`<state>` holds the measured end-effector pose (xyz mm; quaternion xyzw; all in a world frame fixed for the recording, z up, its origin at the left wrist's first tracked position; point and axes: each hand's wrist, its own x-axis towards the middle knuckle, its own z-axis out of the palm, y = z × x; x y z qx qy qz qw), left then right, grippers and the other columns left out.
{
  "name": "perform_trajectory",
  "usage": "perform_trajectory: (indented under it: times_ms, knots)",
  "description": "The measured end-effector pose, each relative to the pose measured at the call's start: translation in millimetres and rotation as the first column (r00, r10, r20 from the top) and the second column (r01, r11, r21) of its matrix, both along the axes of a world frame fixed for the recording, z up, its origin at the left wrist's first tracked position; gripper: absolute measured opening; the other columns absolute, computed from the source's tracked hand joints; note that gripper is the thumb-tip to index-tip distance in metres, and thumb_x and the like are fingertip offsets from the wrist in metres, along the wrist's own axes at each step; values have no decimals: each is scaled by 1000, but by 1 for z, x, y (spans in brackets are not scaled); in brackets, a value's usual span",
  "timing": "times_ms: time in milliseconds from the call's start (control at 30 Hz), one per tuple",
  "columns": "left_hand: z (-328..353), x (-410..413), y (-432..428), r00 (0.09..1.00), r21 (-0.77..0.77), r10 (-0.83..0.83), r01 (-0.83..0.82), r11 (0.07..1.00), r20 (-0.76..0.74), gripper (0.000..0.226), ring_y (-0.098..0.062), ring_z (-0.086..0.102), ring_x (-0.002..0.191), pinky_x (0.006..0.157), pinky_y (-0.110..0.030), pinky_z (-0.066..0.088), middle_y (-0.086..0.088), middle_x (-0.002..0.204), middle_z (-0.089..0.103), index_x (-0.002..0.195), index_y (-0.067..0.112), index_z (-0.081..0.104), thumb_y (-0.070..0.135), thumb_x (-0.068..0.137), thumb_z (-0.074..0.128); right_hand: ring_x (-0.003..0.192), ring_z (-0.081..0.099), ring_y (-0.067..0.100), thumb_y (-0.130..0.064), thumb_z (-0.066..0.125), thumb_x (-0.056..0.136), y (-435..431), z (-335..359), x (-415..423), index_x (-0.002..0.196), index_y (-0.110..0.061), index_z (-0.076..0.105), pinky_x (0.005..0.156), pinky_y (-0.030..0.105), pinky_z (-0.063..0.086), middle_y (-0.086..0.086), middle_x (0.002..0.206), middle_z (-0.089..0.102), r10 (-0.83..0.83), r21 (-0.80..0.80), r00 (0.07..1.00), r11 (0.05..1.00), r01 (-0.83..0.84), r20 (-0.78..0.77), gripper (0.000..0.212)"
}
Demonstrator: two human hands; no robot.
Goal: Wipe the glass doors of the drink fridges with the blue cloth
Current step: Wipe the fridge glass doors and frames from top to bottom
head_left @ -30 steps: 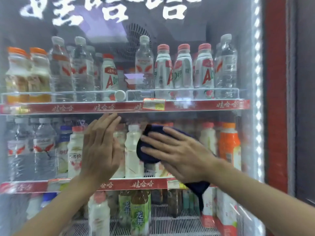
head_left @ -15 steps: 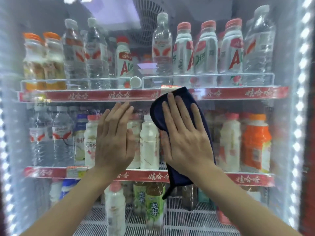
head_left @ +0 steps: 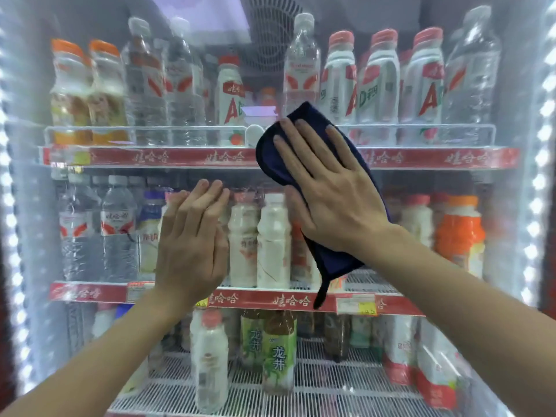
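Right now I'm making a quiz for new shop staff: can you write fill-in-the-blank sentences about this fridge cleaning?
1. The hand pressing the blue cloth on the glass door is the person's ___ one.
2. The left hand, up at the glass, holds ___.
3. The green-labelled bottles stand on the ___ of three shelves in view.
Missing words: right; nothing; lowest.

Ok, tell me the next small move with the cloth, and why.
Probably slide the right hand and cloth sideways along the glass door: the hand presses the cloth flat near the middle, the left hand rests on the glass, and the door's edges look hazy.
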<state>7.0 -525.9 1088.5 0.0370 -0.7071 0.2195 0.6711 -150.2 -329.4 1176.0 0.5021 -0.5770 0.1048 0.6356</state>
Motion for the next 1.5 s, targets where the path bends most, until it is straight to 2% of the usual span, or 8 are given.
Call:
perform_trajectory:
  times_ms: [133, 367, 533, 733, 900, 1033, 1333, 1500]
  knots:
    - [3, 2, 4, 999, 10, -53, 53, 999, 9, 48, -17, 27, 155, 128, -43, 16, -11, 155, 45, 148, 5, 46, 17, 105, 32, 160, 8, 27, -38, 32, 108, -22, -57, 18, 164, -7, 16, 130, 52, 10, 13, 173, 10, 34, -58, 996, 998, -29, 88, 66]
    - [-5, 46, -22, 998, -22, -56, 57, 998, 40, 45, -20, 33, 152, 124, -50, 25, -8, 151, 48, 144, 8, 50, 20, 107, 29, 161, 6, 21, -40, 37, 108, -18, -98, 27, 166, -15, 14, 130, 45, 11, 5, 174, 9, 50, 413, 987, 910, 18, -153, 66]
    - [-11, 49, -43, 999, -4, -3, 3, 1000, 50, 46, -30, 39, 148, 124, -53, 25, -14, 152, 49, 146, 4, 49, 21, 107, 30, 160, 14, 24, -40, 34, 109, -33, -8, 34, 164, -14, 22, 130, 47, 11, 8, 172, 17, 17, 130, 997, 992, -7, -72, 62]
    - [-13, 47, -53, 998, -38, -29, 31, 999, 50, 48, -24, 33, 152, 125, -52, 22, -10, 156, 45, 150, 7, 45, 22, 107, 30, 160, 11, 26, -37, 29, 108, -71, -55, 60, 163, -7, 21, 130, 50, 8, 13, 172, 16, 54, -135, 990, 990, -37, 127, 63]
    - [-11, 65, -54, 986, 24, -166, 166, 986, 32, 45, -22, 35, 150, 123, -50, 26, -9, 151, 47, 145, 6, 49, 18, 106, 30, 160, 8, 25, -39, 36, 108, -77, -131, 80, 164, -8, 18, 130, 49, 6, 11, 173, 12, -5, 128, 999, 992, 1, 33, 66]
    - [-12, 100, -79, 997, 28, -74, 73, 997, 26, 44, -22, 33, 152, 125, -45, 22, -10, 150, 46, 144, 6, 50, 17, 105, 33, 161, 4, 22, -41, 34, 108, -65, -88, 69, 166, -13, 11, 131, 46, 2, 6, 174, 6, -9, 421, 980, 903, 92, -196, 68]
    - [-20, 97, -106, 999, 49, -46, 46, 998, 8, 47, -23, 28, 154, 128, -47, 14, -13, 154, 43, 147, 2, 45, 22, 108, 31, 160, 11, 28, -38, 29, 108, -100, -23, 90, 164, -7, 18, 129, 52, 10, 13, 172, 14, -29, -7, 999, 1000, 29, 18, 65]
    - [-19, 102, -105, 988, 54, -151, 149, 987, 19, 46, -28, 35, 149, 126, -47, 19, -13, 152, 44, 145, 1, 47, 22, 109, 29, 161, 4, 27, -39, 33, 108, -121, -108, 110, 165, -7, 12, 130, 51, 3, 11, 173, 7, -3, 128, 1000, 992, 0, 19, 68]
